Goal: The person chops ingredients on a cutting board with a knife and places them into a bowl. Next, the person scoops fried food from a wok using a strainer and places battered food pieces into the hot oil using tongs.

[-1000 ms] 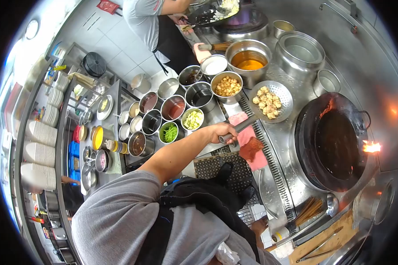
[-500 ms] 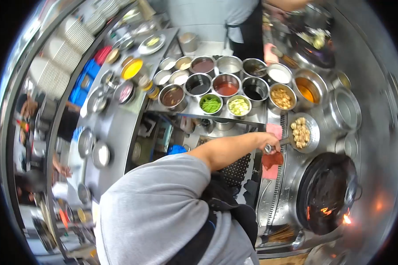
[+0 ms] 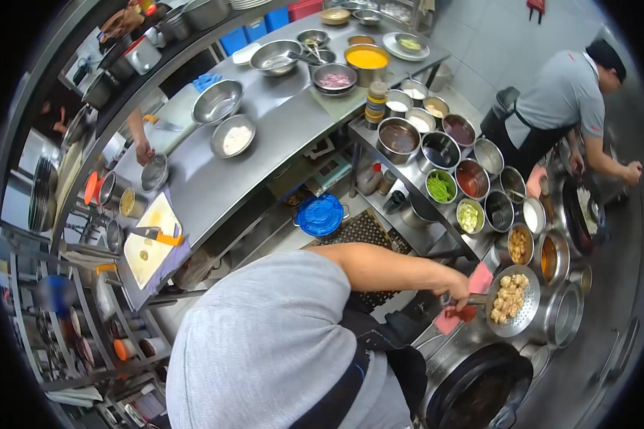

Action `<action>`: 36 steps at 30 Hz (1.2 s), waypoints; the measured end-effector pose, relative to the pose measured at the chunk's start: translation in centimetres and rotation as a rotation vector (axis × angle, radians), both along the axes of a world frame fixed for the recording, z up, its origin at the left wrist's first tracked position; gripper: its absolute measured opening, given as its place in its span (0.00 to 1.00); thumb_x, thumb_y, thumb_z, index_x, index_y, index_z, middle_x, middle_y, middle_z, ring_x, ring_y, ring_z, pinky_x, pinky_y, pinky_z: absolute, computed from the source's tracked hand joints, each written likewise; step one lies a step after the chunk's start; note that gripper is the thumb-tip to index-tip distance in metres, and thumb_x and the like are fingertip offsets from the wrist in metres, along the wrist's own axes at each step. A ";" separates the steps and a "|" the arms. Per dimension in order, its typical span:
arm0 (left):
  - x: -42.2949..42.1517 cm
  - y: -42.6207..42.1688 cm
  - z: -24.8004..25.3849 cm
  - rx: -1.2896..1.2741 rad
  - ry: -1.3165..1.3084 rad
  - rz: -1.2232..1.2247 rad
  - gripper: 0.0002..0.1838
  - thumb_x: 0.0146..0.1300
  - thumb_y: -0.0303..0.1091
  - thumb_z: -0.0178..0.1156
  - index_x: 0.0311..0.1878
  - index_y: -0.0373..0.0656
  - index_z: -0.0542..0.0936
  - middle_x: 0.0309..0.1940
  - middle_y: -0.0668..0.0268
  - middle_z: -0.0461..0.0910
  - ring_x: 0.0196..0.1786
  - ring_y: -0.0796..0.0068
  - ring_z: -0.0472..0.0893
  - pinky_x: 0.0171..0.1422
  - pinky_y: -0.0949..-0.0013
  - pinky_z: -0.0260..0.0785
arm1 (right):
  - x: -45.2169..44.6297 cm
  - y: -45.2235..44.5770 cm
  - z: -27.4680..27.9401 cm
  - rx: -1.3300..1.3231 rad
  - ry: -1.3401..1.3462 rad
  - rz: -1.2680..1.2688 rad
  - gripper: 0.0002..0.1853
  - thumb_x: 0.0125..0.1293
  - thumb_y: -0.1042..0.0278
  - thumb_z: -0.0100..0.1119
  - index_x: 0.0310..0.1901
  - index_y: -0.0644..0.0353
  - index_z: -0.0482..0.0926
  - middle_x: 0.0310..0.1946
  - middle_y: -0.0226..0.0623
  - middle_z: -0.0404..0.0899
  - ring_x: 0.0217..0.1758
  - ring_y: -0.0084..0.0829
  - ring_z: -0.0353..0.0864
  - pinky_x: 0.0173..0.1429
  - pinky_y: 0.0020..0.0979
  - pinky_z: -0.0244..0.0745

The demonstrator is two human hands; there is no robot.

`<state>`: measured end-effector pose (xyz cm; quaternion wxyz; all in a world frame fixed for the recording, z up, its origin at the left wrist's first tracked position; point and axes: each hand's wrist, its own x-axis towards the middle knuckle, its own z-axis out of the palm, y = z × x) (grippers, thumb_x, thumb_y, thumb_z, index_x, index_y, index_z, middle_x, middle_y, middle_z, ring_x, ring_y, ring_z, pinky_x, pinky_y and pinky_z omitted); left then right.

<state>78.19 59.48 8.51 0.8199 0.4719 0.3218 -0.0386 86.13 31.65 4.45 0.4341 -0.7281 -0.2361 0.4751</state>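
My left hand (image 3: 456,292) is closed round the handle of a perforated strainer (image 3: 529,304). Golden fried pieces (image 3: 509,296) lie in the strainer, which is held level beside the pot of orange liquid (image 3: 549,259). Just under my fingers are a red cloth (image 3: 464,313) and a pink cloth (image 3: 447,323). A dark wok (image 3: 479,390) stands nearer the bottom edge. My right hand is out of view.
Metal pots with sauces, green pieces (image 3: 441,186) and pale chopped pieces (image 3: 469,217) fill the side shelf. A co-worker (image 3: 558,93) stands at another wok (image 3: 579,214). Left, a long steel counter (image 3: 193,189) holds bowls, a knife and a cutting board (image 3: 150,243); another person's hand (image 3: 144,151) touches a bowl.
The view has swung left, bringing the long counter and the co-worker fully into sight. My left hand still grips the strainer. My right hand, partly visible a second ago, is gone from view.
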 end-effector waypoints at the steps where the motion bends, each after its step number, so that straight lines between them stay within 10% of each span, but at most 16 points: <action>1: -1.9 -1.0 1.0 0.060 -0.025 0.009 0.02 0.49 0.21 0.65 0.25 0.34 0.80 0.17 0.60 0.77 0.18 0.70 0.76 0.21 0.64 0.69 | -0.1 1.8 0.9 0.033 0.022 0.009 0.24 0.70 0.52 0.54 0.54 0.66 0.74 0.42 0.39 0.80 0.47 0.37 0.81 0.45 0.40 0.80; 8: -13.3 -5.5 2.8 -0.030 -0.132 0.333 0.03 0.44 0.24 0.66 0.21 0.35 0.80 0.17 0.60 0.77 0.18 0.69 0.77 0.19 0.65 0.65 | -6.9 14.6 5.5 0.303 0.395 -0.065 0.23 0.72 0.49 0.52 0.50 0.67 0.73 0.35 0.39 0.79 0.33 0.33 0.81 0.30 0.34 0.79; 13: -21.1 -6.3 3.1 0.195 0.066 0.442 0.26 0.41 0.30 0.67 0.49 0.34 0.83 0.31 0.57 0.83 0.26 0.64 0.82 0.25 0.60 0.71 | -15.0 18.5 5.8 -0.010 0.473 -0.007 0.17 0.71 0.54 0.51 0.40 0.64 0.73 0.30 0.43 0.78 0.20 0.35 0.78 0.13 0.37 0.73; 16: -26.2 -6.1 4.7 0.092 -0.036 0.406 0.30 0.50 0.21 0.60 0.59 0.33 0.66 0.25 0.59 0.76 0.18 0.69 0.78 0.20 0.67 0.68 | -20.9 20.0 9.0 -0.076 0.521 0.108 0.14 0.71 0.59 0.49 0.38 0.63 0.73 0.31 0.42 0.77 0.19 0.35 0.77 0.10 0.35 0.68; 20: -32.1 -6.8 6.6 0.136 -0.083 0.655 0.30 0.49 0.22 0.61 0.59 0.32 0.66 0.27 0.58 0.77 0.19 0.69 0.78 0.21 0.67 0.69 | -27.7 22.4 8.8 0.270 0.159 0.242 0.09 0.69 0.65 0.48 0.35 0.61 0.73 0.28 0.36 0.72 0.27 0.31 0.76 0.33 0.35 0.77; 23: -36.5 -6.9 9.0 0.168 -0.077 0.831 0.39 0.50 0.24 0.62 0.67 0.31 0.60 0.34 0.55 0.78 0.20 0.70 0.79 0.23 0.67 0.72 | -34.5 24.5 12.6 0.217 0.378 0.279 0.06 0.66 0.70 0.55 0.34 0.63 0.75 0.29 0.33 0.75 0.32 0.29 0.76 0.42 0.35 0.78; 27: -42.6 -6.9 10.3 0.186 -0.194 1.203 0.48 0.55 0.32 0.60 0.76 0.35 0.45 0.44 0.52 0.77 0.28 0.71 0.82 0.27 0.67 0.75 | -41.4 29.0 12.7 0.215 0.385 0.588 0.05 0.64 0.71 0.52 0.34 0.64 0.72 0.27 0.37 0.72 0.28 0.32 0.75 0.41 0.38 0.80; 29: -45.1 -6.3 9.0 0.716 0.069 1.318 0.42 0.60 0.46 0.60 0.73 0.37 0.56 0.46 0.55 0.78 0.36 0.70 0.82 0.34 0.71 0.76 | -45.4 31.0 13.8 0.187 0.426 0.708 0.06 0.64 0.71 0.52 0.34 0.65 0.72 0.27 0.38 0.73 0.28 0.32 0.75 0.41 0.38 0.80; 31: -50.3 -8.1 12.1 0.331 -0.094 1.226 0.37 0.66 0.49 0.56 0.71 0.38 0.61 0.45 0.58 0.79 0.36 0.73 0.81 0.35 0.73 0.76 | -49.1 33.5 13.7 0.136 0.498 0.879 0.07 0.62 0.71 0.54 0.35 0.66 0.72 0.27 0.39 0.74 0.27 0.32 0.75 0.39 0.37 0.80; 36: -56.3 -14.6 6.0 0.348 -0.071 1.603 0.22 0.72 0.41 0.54 0.65 0.42 0.70 0.37 0.66 0.80 0.34 0.79 0.80 0.34 0.75 0.73 | -59.7 35.6 14.4 0.105 0.389 1.110 0.07 0.60 0.73 0.56 0.36 0.68 0.72 0.27 0.42 0.75 0.25 0.31 0.76 0.33 0.37 0.80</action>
